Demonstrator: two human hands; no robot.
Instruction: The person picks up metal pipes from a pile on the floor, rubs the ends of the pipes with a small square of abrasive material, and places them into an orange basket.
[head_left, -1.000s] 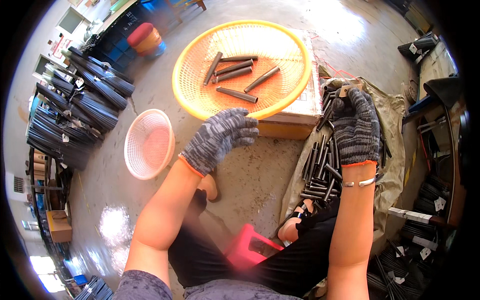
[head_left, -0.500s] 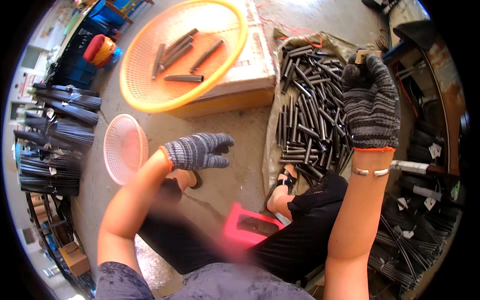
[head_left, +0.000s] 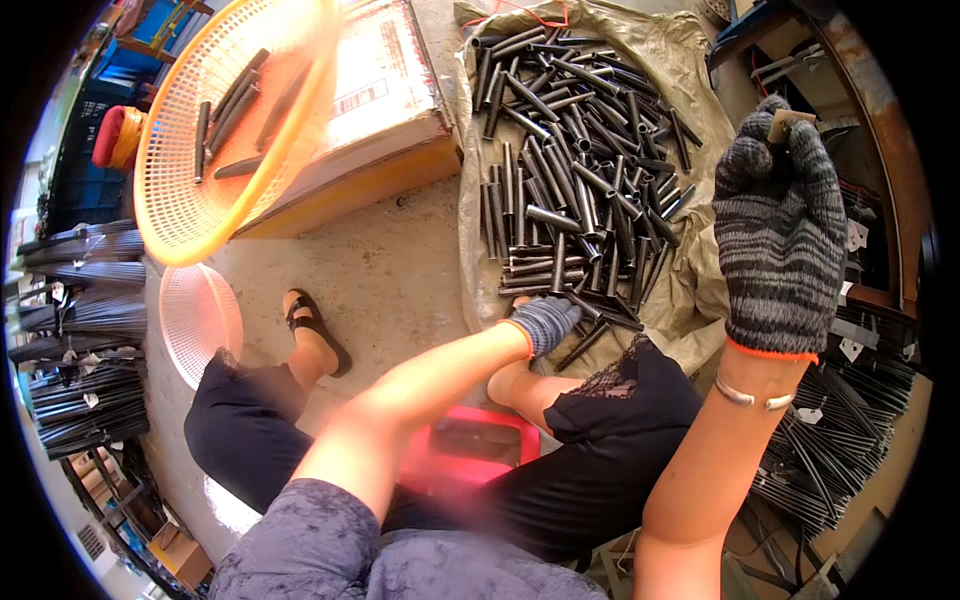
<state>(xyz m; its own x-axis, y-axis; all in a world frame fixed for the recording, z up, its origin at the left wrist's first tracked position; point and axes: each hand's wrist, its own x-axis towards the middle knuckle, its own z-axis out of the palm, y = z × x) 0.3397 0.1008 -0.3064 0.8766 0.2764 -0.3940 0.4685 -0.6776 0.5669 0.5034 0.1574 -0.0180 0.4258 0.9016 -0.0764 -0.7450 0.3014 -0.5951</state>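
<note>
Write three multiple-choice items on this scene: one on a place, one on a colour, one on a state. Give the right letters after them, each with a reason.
1. Where does the pile of dark metal tubes lie?
A. In the pink basket
B. On a tan sack spread on the floor
C. On the red stool

2. What colour is the big round basket leaning on the cardboard box?
A. Orange-yellow
B. Blue
C. White

3. How is the left hand placed?
A. Raised above the basket
B. Resting on the knee
C. Down at the near edge of the tube pile

Answers:
1 B: the tubes rest on the sack, whose folds show all round them.
2 A: its mesh is orange-yellow, with a few tubes in it.
3 C: the gloved fingers reach the nearest tubes, while the right hand is lifted, holding a small object.
</note>
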